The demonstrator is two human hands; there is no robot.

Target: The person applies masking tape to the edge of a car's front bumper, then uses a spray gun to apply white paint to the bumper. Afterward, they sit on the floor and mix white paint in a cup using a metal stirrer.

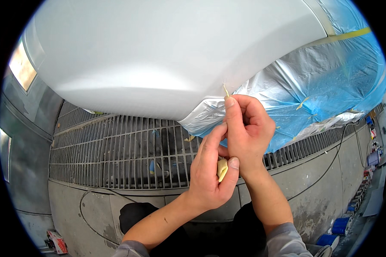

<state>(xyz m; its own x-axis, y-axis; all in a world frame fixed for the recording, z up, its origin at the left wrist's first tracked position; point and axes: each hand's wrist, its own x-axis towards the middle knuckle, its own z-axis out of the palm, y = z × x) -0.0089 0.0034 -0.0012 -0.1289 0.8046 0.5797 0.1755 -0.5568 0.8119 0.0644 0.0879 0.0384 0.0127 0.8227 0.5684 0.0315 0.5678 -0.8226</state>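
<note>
A silver-grey car body panel [158, 47] fills the upper part of the view. My right hand [251, 128] is closed, pinching a thin, pale yellow strip [226, 91] between thumb and fingers. The strip's tip stands at the panel's lower edge, by the wheel arch; I cannot tell whether it touches the paint. Close under that wrist is my left hand [208, 171], its thumb and fingers closed on a folded pale yellow piece [222, 171] that looks like tape or cloth. Crinkled blue and silvery plastic film [321, 81] covers the car to the right.
Below the panel lies a metal floor grating [128, 150]. A dark hose [326, 171] curves across the concrete at right, another cable [81, 205] at left. Blue cans [341, 225] and other containers line the right side. A red and white box [57, 242] sits at lower left.
</note>
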